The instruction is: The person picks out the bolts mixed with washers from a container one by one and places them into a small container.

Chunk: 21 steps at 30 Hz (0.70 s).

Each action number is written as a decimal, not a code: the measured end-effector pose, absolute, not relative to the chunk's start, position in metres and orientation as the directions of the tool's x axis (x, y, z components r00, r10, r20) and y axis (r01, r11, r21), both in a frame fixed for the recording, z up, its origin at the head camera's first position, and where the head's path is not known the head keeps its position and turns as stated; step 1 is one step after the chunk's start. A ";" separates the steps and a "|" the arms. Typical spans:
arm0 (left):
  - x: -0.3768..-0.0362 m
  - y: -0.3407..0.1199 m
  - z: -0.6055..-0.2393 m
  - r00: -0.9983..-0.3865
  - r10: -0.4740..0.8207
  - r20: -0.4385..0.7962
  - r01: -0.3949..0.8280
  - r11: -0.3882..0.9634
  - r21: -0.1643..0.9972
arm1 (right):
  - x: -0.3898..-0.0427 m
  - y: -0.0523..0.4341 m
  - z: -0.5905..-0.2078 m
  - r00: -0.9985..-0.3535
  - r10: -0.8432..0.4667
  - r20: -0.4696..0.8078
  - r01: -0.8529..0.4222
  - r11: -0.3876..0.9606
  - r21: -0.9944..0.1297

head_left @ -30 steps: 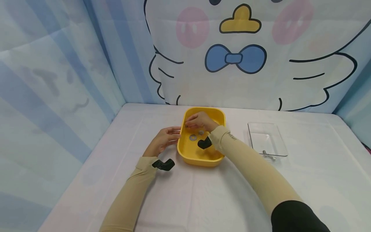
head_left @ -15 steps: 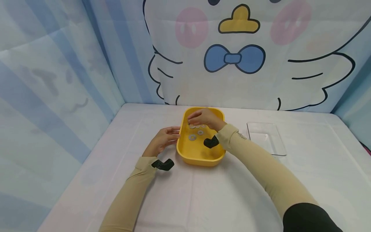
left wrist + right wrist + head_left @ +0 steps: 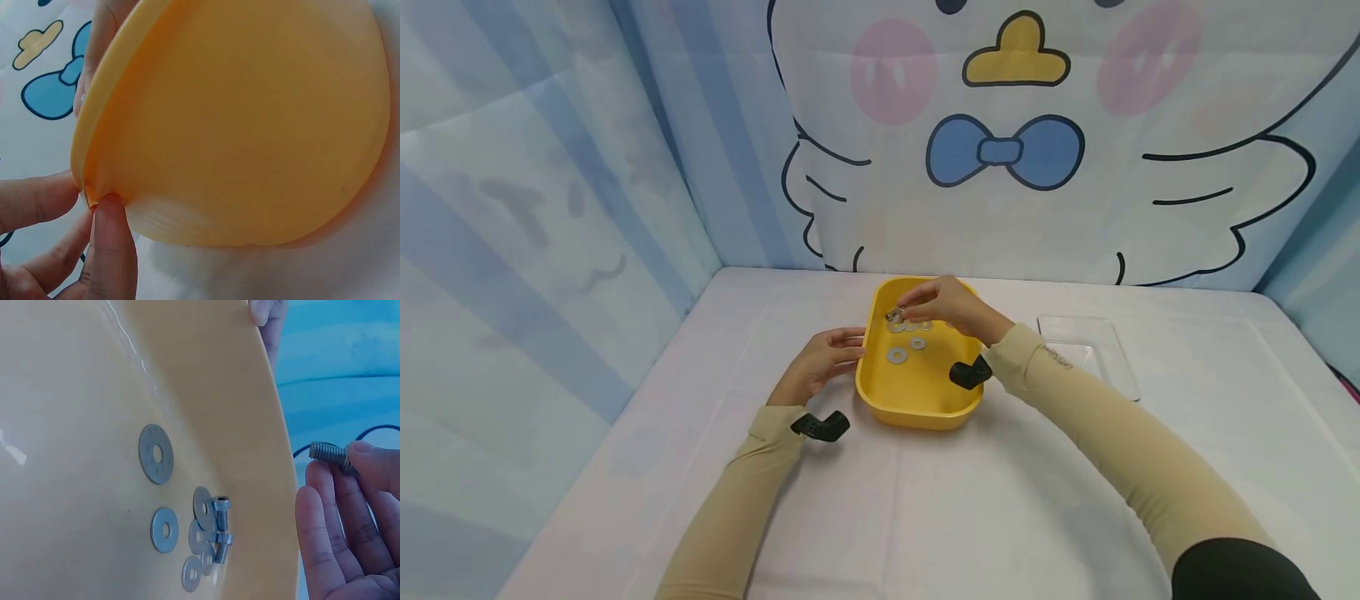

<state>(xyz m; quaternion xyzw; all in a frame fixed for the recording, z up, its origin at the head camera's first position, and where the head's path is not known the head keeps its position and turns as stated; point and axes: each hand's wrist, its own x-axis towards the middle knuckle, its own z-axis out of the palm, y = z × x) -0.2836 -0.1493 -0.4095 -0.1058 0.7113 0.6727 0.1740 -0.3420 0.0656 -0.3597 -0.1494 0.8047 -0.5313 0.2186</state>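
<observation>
Right wrist view, right hand (image 3: 350, 531) pinching bolt (image 3: 329, 453), fingers curled

Yellow tray (image 3: 917, 400), silver washers (image 3: 897, 356), blue-striped backdrop (image 3: 550, 167).

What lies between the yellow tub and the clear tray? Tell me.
In the head view, the right hand's sleeved forearm crosses the gap between the yellow tub and the clear tray; around it is only bare white tablecloth.
</observation>
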 end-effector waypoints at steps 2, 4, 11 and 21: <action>-0.283 -0.149 -0.409 -0.917 0.080 -0.391 -0.386 0.076 0.920 | -0.340 0.068 -0.359 -0.859 -0.478 -0.181 -0.023 0.390 -0.921; -0.283 -0.149 -0.410 -0.917 0.077 -0.392 -0.386 0.080 0.919 | -0.338 0.071 -0.357 -0.861 -0.477 -0.176 -0.035 0.402 -0.915; -0.283 -0.149 -0.410 -0.915 0.064 -0.399 -0.393 0.084 0.916 | -0.325 0.082 -0.347 -0.860 -0.482 -0.167 -0.078 0.448 -0.890; -0.283 -0.150 -0.412 -0.920 0.086 -0.383 -0.377 0.076 0.923 | -0.310 0.100 -0.337 -0.869 -0.479 -0.125 -0.111 0.435 -0.893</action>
